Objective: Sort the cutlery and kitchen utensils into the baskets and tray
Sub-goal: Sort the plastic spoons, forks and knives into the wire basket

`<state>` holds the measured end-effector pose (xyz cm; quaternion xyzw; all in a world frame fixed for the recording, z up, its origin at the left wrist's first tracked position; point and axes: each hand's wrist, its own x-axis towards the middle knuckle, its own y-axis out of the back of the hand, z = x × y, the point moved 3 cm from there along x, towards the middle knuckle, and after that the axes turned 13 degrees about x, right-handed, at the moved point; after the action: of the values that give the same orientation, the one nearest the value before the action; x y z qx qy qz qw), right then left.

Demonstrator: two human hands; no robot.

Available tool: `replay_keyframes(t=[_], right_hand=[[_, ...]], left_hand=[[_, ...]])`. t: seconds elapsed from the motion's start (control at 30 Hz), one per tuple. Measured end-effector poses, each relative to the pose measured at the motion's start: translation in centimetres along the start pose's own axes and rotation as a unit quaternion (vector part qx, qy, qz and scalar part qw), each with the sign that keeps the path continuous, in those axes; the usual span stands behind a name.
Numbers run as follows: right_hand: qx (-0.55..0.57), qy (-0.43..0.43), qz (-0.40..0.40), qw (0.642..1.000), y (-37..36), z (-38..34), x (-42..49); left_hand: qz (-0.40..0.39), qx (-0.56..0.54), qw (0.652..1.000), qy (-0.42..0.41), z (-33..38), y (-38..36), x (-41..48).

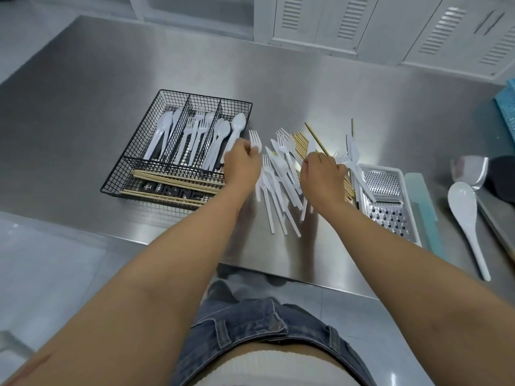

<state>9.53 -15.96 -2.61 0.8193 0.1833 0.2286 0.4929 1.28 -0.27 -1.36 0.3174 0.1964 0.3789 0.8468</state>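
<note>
A black wire basket (pixel 126 162) with compartments holds white plastic knives, forks and spoons, and wooden chopsticks lie in its front section. To its right lies a loose pile of white plastic cutlery (pixel 281 185) over wooden chopsticks (pixel 301 143). My left hand (pixel 242 164) is beside the basket's right edge, shut on a white plastic fork (pixel 255 140) whose tines stick up. My right hand (pixel 323 174) is over the pile with fingers curled around a chopstick (pixel 316 137) that angles up and to the left.
A white-framed metal grater (pixel 386 201) lies right of the pile, on a pale green board (pixel 418 188). Further right are a large white ladle spoon (pixel 465 218), a metal spatula (pixel 471 169) and a blue basket (pixel 505 107) at the edge. The steel table's front edge runs close to my body.
</note>
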Motion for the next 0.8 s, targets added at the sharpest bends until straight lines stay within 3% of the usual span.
replay_keyframes(t=[0.1, 0.2, 0.37, 0.5, 0.6, 0.7, 0.8], right_hand=[[0.044, -0.015, -0.012, 0.999, -0.3, -0.7, 0.5], [0.092, -0.026, -0.035, 0.995, -0.5, -1.4, 0.7], [0.202, -0.029, -0.082, 0.976, -0.5, -3.1, 0.8], [0.325, -0.059, -0.176, 0.927, -1.3, -4.5, 1.0], [0.352, -0.062, -0.223, 0.907, -1.9, -4.7, 1.0], [0.284, -0.056, -0.207, 0.934, -2.3, -3.6, 1.1], [0.051, -0.008, -0.211, 0.976, -2.7, -2.3, 0.9]], left_hand=[[-0.067, -0.238, 0.962, 0.114, 0.1, 0.1, 0.0], [-0.105, -0.36, 0.904, 0.207, -0.2, 0.2, -0.1], [-0.17, -0.361, 0.885, 0.239, -0.8, 0.0, 0.3], [-0.158, -0.351, 0.898, 0.214, -0.7, 0.0, 0.7], [-0.138, -0.359, 0.9, 0.208, -0.8, 0.0, 1.1], [-0.102, -0.345, 0.911, 0.2, -0.8, 0.6, 1.9], [-0.1, -0.377, 0.897, 0.208, -1.1, 1.3, 2.5]])
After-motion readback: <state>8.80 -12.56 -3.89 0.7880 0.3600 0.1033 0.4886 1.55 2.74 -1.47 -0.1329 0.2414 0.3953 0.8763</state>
